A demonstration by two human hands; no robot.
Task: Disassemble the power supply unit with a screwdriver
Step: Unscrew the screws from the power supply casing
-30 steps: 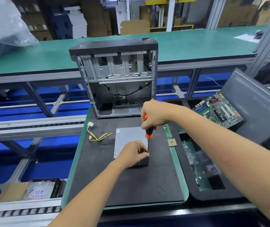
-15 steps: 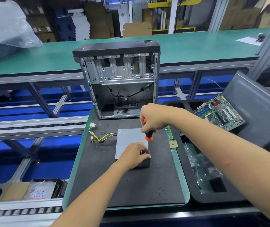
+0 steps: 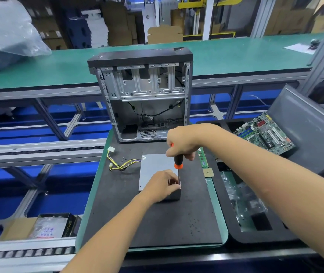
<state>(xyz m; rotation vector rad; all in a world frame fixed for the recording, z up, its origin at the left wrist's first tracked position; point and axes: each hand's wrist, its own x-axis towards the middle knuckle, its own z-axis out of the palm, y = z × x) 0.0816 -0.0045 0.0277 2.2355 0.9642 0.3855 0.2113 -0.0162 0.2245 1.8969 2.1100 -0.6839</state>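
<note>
Both hands (image 3: 162,184) stay put; screwdriver (image 3: 178,164) still upright on unit (image 3: 153,166).

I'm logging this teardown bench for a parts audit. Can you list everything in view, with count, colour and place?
power supply unit: one, grey, middle of the black mat.
screwdriver: one, orange and black, upright at the unit's near right corner.
cable bundle: one, yellow and black, left of the unit.
computer case: one, black and silver, open, behind the mat.
black mat: one, on a green tray.
motherboard: one, green, far right.
memory stick: one, green, right of the unit.
processor chip: one, gold, beside the stick.
left hand: steadies the unit's corner.
right hand: grip on the screwdriver handle.
</note>
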